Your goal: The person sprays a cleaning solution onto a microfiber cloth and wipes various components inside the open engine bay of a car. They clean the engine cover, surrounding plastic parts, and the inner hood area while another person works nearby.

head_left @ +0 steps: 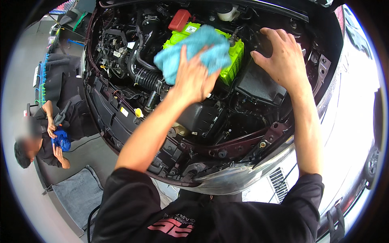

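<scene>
A light-blue cloth lies bunched over the bright green car battery in the engine bay. My left hand grips this cloth against the battery's top, its fingers partly sunk in the folds and smeared by motion. A red terminal cover shows at the battery's far left corner. To the right, my right hand is open with thumb and fingers apart, holding nothing. It hovers by a black box cover; whether its fingertips touch anything there I cannot tell.
A ribbed black intake hose and a yellow cap lie left of the battery. The car's front edge curves below my arms. Another person at the far left handles a blue tool. A white car stands at right.
</scene>
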`<act>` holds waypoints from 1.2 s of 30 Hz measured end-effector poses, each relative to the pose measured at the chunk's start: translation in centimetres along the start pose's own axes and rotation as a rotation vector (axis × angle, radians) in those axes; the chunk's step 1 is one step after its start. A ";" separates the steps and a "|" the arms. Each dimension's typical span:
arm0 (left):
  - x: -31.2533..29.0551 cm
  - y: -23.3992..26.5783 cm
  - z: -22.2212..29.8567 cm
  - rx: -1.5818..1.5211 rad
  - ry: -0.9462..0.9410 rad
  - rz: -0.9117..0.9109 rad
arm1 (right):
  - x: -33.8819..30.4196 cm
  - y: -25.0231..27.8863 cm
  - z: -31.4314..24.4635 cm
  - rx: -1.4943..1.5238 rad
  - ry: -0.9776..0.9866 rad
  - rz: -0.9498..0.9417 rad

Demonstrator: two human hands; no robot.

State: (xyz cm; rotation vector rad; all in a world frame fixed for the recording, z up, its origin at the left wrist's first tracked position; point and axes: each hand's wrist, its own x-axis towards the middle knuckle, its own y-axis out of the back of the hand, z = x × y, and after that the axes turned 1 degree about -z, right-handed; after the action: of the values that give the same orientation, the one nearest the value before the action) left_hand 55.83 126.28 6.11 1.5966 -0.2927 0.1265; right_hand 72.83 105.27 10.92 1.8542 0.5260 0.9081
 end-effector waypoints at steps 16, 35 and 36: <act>-9.6 6.1 3.3 -1.330 1.096 0.148 | 0.5 -0.2 -0.3 -0.005 0.006 -0.003; -1.4 -0.6 3.9 -0.209 0.318 0.097 | 0.0 0.1 0.0 -0.017 -0.018 0.039; -2.1 0.3 4.0 -0.226 0.285 0.050 | 0.0 -0.1 0.3 -0.001 -0.011 0.040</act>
State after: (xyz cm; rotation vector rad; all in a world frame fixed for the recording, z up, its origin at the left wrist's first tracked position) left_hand 53.29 122.53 5.63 1.3275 -0.1196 0.3444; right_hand 73.02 105.13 10.76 1.8736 0.4837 0.9242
